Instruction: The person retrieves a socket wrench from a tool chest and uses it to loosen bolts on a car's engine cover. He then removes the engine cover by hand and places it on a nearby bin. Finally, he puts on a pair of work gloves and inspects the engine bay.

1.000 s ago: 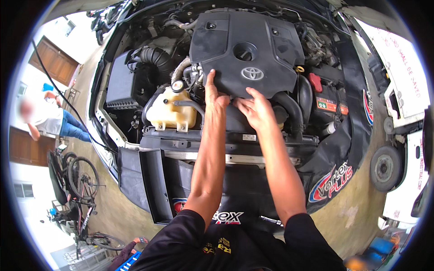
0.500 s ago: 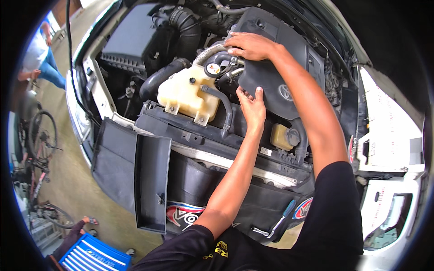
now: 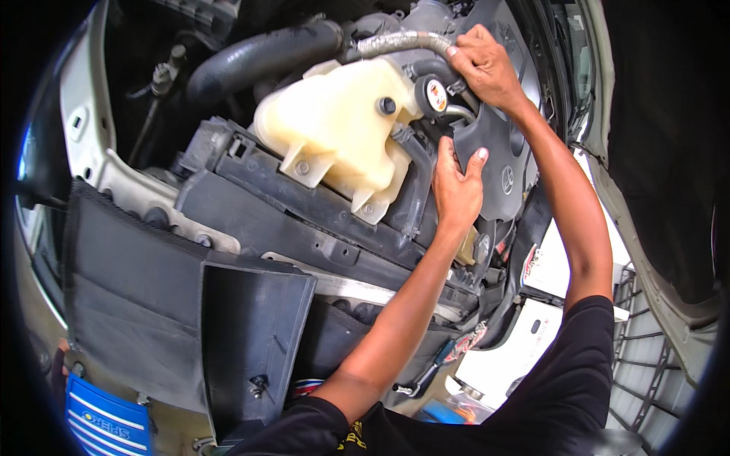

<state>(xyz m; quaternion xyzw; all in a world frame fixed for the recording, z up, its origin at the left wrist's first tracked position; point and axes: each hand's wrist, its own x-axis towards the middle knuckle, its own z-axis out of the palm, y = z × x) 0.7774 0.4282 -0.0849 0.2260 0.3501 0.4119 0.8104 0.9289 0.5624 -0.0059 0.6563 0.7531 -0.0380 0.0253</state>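
Observation:
My right hand [image 3: 488, 70] is closed at the far edge of the black plastic engine cover [image 3: 488, 138], thumb against the end of a silver-wrapped hose [image 3: 407, 42]. Its fingertips are hidden, and its grip appears to be on the cover's edge. Nearer to me, my left hand [image 3: 459, 194] reaches up by the cover's near edge. Its thumb stands apart from its outstretched fingers, which partly disappear into the gap beside the cover. Left of both hands sits a cream coolant tank [image 3: 331, 114] with a round black cap [image 3: 431, 95] and a black hose [image 3: 417, 186].
A black trough-shaped panel [image 3: 247, 334] rests on the dark fender cover [image 3: 129, 281] over the car's front. A ratchet [image 3: 426, 371] lies near my left forearm. A thick black intake pipe [image 3: 266, 57] crosses the far left; the raised hood [image 3: 669, 137] hangs at right.
My view has moved closer and turned, so the coolant tank looks larger. My right hand has gone from outstretched fingers on the cover to curled ones. My left hand stays by the near edge.

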